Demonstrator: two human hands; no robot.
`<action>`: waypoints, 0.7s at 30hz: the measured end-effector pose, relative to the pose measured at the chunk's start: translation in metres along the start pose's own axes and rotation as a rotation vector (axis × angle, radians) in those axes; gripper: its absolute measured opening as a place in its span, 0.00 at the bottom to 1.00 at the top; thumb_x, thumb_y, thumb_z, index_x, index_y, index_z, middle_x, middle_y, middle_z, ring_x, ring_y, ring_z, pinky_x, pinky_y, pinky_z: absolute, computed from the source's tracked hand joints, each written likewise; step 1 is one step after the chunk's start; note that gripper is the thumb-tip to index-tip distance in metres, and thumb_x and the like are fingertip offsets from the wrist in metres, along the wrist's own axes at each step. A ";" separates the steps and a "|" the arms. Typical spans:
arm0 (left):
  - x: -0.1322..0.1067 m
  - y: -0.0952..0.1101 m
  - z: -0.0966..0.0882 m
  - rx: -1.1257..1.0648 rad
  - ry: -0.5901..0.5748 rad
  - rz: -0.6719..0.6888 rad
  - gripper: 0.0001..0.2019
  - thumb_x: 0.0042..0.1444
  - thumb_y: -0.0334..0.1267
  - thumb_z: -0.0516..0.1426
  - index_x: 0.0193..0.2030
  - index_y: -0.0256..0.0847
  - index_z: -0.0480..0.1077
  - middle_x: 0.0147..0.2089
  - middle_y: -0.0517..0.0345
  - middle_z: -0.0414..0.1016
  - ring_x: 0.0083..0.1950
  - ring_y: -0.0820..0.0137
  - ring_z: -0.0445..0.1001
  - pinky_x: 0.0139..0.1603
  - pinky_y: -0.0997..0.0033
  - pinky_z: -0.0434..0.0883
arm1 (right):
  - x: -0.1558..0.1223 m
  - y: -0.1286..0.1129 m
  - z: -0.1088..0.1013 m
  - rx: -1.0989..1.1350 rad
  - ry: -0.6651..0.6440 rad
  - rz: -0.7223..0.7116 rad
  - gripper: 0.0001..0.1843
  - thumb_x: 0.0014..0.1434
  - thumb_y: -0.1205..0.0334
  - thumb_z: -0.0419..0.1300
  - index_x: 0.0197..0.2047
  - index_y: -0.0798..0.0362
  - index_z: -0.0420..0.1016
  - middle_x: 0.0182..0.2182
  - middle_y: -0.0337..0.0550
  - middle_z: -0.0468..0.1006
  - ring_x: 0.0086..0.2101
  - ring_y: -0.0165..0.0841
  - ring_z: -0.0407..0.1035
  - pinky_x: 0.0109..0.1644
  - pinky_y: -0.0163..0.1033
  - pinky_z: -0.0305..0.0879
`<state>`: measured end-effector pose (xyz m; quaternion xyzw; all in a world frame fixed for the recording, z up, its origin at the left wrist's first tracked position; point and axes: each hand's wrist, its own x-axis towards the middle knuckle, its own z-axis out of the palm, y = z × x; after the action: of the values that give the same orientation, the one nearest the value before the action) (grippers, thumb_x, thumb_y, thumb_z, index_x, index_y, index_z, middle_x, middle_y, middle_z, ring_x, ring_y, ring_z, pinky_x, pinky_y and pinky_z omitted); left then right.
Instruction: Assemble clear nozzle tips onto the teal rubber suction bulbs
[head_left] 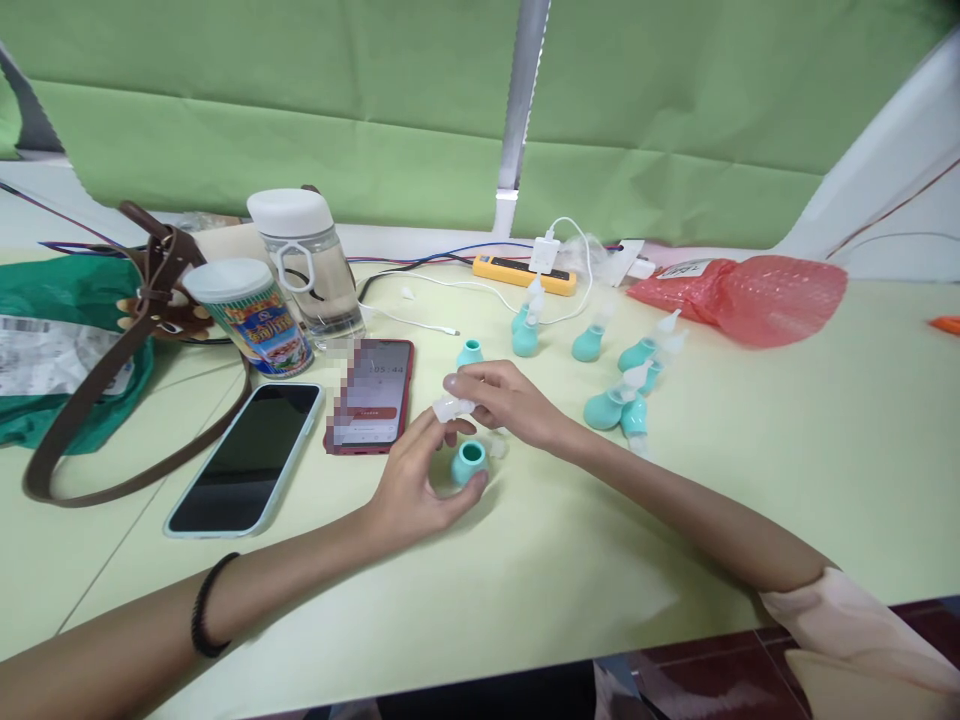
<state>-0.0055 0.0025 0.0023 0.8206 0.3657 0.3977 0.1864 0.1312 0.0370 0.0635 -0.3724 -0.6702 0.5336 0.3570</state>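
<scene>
My right hand (514,405) pinches a small translucent white nozzle piece (452,408) between thumb and fingers. My left hand (424,480) curves around a teal rubber bulb (466,466), its thumb against the near side. The bulb's round opening faces up. My left index finger meets the left end of the white piece, above the bulb. A small clear cap-like piece (497,446) lies just right of the bulb. Behind my hands stands another open teal bulb (470,351). Farther right are several teal bulbs with clear nozzles fitted, such as this upright one (587,343).
Left of my hands lie a red-cased phone (371,395) and a dark-screened phone (244,460). A noodle cup (255,320), a water bottle (311,265), a brown strap (67,430) and a green package (60,370) stand beyond. A yellow power strip (525,275) and red bubble wrap (780,300) lie at the back.
</scene>
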 end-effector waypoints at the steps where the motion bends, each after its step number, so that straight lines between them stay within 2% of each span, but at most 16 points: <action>1: 0.000 0.000 0.000 -0.006 -0.018 0.005 0.11 0.45 0.34 0.56 0.38 0.37 0.63 0.33 0.56 0.65 0.34 0.71 0.64 0.34 0.71 0.65 | 0.000 -0.002 -0.002 -0.001 0.036 -0.003 0.17 0.52 0.53 0.52 0.19 0.55 0.56 0.13 0.30 0.52 0.15 0.20 0.45 0.18 0.29 0.39; 3: 0.004 -0.001 -0.004 -0.008 -0.042 0.015 0.08 0.47 0.33 0.55 0.36 0.37 0.65 0.32 0.57 0.64 0.33 0.72 0.64 0.33 0.73 0.64 | 0.000 -0.006 -0.007 0.006 0.126 -0.023 0.18 0.53 0.54 0.52 0.19 0.55 0.53 0.13 0.29 0.49 0.15 0.19 0.44 0.18 0.29 0.39; 6: 0.017 -0.004 -0.018 0.045 0.041 0.013 0.08 0.48 0.35 0.55 0.36 0.37 0.67 0.31 0.58 0.63 0.31 0.74 0.64 0.31 0.74 0.63 | 0.000 -0.016 -0.015 0.030 0.206 -0.068 0.18 0.54 0.55 0.50 0.18 0.54 0.51 0.12 0.29 0.48 0.14 0.19 0.42 0.18 0.29 0.38; 8: 0.030 -0.008 -0.029 0.114 0.115 -0.022 0.11 0.48 0.38 0.56 0.39 0.38 0.68 0.30 0.59 0.62 0.28 0.75 0.62 0.28 0.75 0.62 | -0.001 -0.021 -0.019 0.041 0.231 -0.091 0.18 0.54 0.56 0.50 0.18 0.54 0.51 0.11 0.29 0.48 0.14 0.19 0.42 0.18 0.29 0.38; 11: 0.047 -0.018 -0.038 0.209 0.100 -0.048 0.11 0.47 0.36 0.55 0.40 0.37 0.67 0.33 0.58 0.64 0.29 0.74 0.64 0.31 0.74 0.63 | -0.001 -0.023 -0.019 0.050 0.230 -0.088 0.18 0.54 0.56 0.50 0.18 0.54 0.51 0.11 0.29 0.48 0.14 0.19 0.42 0.18 0.29 0.38; 16: 0.062 -0.039 -0.030 0.295 -0.015 -0.073 0.07 0.46 0.31 0.54 0.34 0.35 0.67 0.31 0.56 0.65 0.27 0.73 0.64 0.29 0.74 0.63 | 0.002 -0.018 -0.015 0.046 0.204 -0.061 0.18 0.55 0.56 0.51 0.19 0.54 0.51 0.11 0.28 0.48 0.14 0.19 0.40 0.17 0.29 0.37; 19: 0.066 -0.050 -0.022 0.344 -0.006 -0.032 0.07 0.46 0.30 0.54 0.35 0.35 0.65 0.28 0.57 0.65 0.27 0.72 0.64 0.29 0.74 0.62 | 0.003 -0.017 -0.015 0.037 0.213 -0.058 0.18 0.55 0.56 0.51 0.19 0.54 0.51 0.11 0.28 0.48 0.14 0.19 0.41 0.17 0.29 0.37; 21: 0.066 -0.054 -0.020 0.345 0.005 -0.014 0.08 0.47 0.30 0.53 0.37 0.35 0.64 0.30 0.57 0.65 0.29 0.71 0.65 0.29 0.74 0.63 | 0.004 -0.017 -0.016 0.031 0.222 -0.055 0.18 0.55 0.56 0.51 0.18 0.54 0.52 0.11 0.28 0.48 0.14 0.19 0.41 0.17 0.29 0.37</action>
<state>-0.0177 0.0879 0.0163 0.8369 0.4345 0.3298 0.0448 0.1411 0.0452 0.0831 -0.4051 -0.6282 0.4894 0.4492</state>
